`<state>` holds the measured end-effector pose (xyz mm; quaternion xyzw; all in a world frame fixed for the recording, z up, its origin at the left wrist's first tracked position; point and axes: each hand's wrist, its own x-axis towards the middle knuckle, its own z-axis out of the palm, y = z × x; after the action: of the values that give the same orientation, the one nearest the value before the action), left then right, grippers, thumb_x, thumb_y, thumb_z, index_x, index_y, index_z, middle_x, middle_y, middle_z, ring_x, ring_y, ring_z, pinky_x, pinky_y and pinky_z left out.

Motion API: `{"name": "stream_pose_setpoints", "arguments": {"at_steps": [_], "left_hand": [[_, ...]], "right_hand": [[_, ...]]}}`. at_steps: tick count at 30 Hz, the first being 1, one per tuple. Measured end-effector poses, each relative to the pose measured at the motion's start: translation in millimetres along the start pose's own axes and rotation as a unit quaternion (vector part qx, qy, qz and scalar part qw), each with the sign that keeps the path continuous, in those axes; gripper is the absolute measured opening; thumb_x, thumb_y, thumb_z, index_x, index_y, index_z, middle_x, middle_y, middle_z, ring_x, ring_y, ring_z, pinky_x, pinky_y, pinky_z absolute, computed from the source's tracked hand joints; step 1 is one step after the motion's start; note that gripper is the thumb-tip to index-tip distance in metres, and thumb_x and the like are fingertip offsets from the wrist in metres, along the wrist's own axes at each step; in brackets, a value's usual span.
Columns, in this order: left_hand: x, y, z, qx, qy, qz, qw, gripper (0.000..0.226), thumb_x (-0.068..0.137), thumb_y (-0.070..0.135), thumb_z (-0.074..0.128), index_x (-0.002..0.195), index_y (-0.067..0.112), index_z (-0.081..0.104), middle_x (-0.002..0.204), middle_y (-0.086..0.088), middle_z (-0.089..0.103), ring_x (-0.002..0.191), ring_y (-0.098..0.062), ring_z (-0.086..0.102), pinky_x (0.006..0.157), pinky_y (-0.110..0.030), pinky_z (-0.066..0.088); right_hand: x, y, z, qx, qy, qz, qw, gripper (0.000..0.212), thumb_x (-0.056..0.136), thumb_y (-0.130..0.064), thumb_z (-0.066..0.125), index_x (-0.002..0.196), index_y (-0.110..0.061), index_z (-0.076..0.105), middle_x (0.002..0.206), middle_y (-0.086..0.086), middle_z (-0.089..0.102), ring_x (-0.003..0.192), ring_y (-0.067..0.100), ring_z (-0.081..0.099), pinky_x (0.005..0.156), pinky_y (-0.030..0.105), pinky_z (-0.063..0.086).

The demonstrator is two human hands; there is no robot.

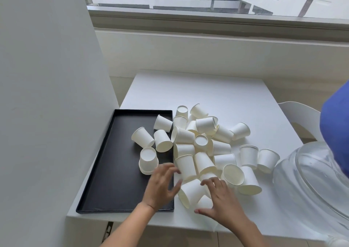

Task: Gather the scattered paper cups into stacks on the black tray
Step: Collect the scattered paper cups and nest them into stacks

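A black tray lies at the left of the white table. On it a short stack of upside-down cups stands, with three loose cups lying on their sides behind it. Several white paper cups lie in a heap right of the tray. My left hand hovers over the tray's right edge, fingers spread, holding nothing. My right hand is spread over two cups lying on their sides at the front of the heap; it touches them without closing on them.
A large clear glass bowl stands at the table's right edge, below a blue cloth shape. A grey wall panel borders the tray's left side. A white chair stands at the right. The table's front edge is just below my wrists.
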<state>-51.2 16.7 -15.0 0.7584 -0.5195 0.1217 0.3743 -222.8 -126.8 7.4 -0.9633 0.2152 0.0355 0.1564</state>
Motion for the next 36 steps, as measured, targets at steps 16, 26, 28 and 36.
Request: {"name": "stream_pose_setpoints", "arguments": {"at_steps": [16,26,28,36], "left_hand": [[16,46,46,-0.025,-0.374,-0.250,0.893,0.064,0.086,0.052,0.054,0.136,0.021,0.029,0.140,0.001,0.046,0.126,-0.024,0.046,0.093,-0.035,0.041],[32,37,28,-0.234,-0.418,-0.434,0.763,0.078,0.084,0.042,0.065,0.146,0.025,0.021,0.146,0.000,0.037,0.125,-0.019,0.047,0.095,-0.026,0.042],[42,34,18,-0.257,-0.405,-0.454,0.751,0.076,0.082,0.040,0.069,0.144,0.024,0.027,0.137,-0.002,0.046,0.117,-0.019,0.053,0.095,-0.028,0.045],[89,16,-48,-0.331,-0.198,-0.430,0.816,0.061,0.080,0.032,0.074,0.131,0.023,0.043,0.119,0.003,0.058,0.100,-0.007,0.059,0.077,-0.015,0.048]], "right_hand": [[-14,7,16,-0.019,-0.071,0.002,0.997,0.064,0.073,-0.034,0.056,0.130,-0.034,0.027,0.130,-0.011,0.033,0.103,0.018,0.049,0.073,0.026,0.036],[-11,13,-7,0.033,-0.021,0.011,0.999,0.067,0.073,-0.038,0.051,0.135,-0.037,0.027,0.133,-0.013,0.039,0.110,0.016,0.045,0.080,0.024,0.035],[-8,12,-19,0.073,-0.007,0.026,0.997,0.069,0.073,-0.041,0.053,0.136,-0.039,0.024,0.128,-0.011,0.044,0.113,0.016,0.044,0.082,0.026,0.038],[27,1,-54,0.403,0.147,0.080,0.900,0.067,0.086,-0.022,0.064,0.138,-0.037,0.025,0.119,-0.004,0.055,0.107,0.019,0.057,0.089,0.035,0.048]]}}
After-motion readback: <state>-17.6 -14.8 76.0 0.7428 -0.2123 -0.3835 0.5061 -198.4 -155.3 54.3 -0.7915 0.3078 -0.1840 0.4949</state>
